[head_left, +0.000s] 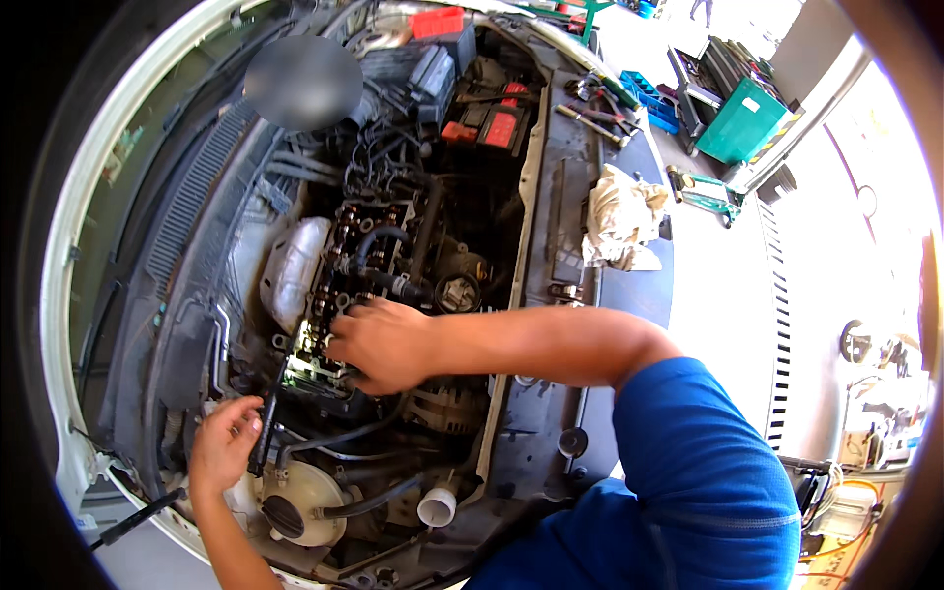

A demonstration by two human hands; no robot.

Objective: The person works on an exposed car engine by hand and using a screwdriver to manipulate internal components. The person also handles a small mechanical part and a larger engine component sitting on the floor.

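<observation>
My right hand (382,346) reaches from the right over the uncovered top of the engine (344,246), where metal valve parts show. Its fingers curl down among those parts, and the tips and anything between them are hidden. Lower left, my left hand (224,447) has its thumb and fingers apart, with the tips beside a slim black bar (265,433). This bar leans against the engine's near end; whether the fingertips touch it is unclear. A bright glow (313,372) lights the valve parts near the bar's upper end.
A silver heat shield (295,270) flanks the engine. Close to my left hand sits a cream reservoir with a black cap (285,516). Pliers and other tools (600,118) and a crumpled rag (621,216) lie on the front edge. A green tool cart (742,123) stands beyond.
</observation>
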